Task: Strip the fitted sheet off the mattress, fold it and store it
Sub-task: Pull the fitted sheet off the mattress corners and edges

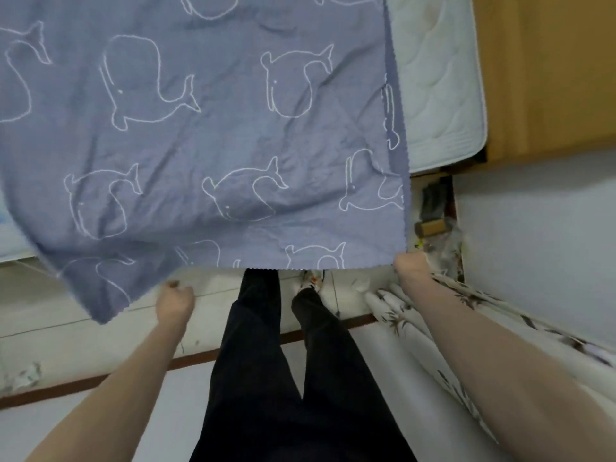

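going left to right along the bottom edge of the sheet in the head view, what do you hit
Left hand → dark trouser legs → right hand pinching the corner of the blue whale-print sheet → floral curtain → pale wall.

One head-worn wide-angle view, looking steeply down past the person's own legs; close to both outstretched forearms at the lower frame; sheet (206, 128) fills the upper left.
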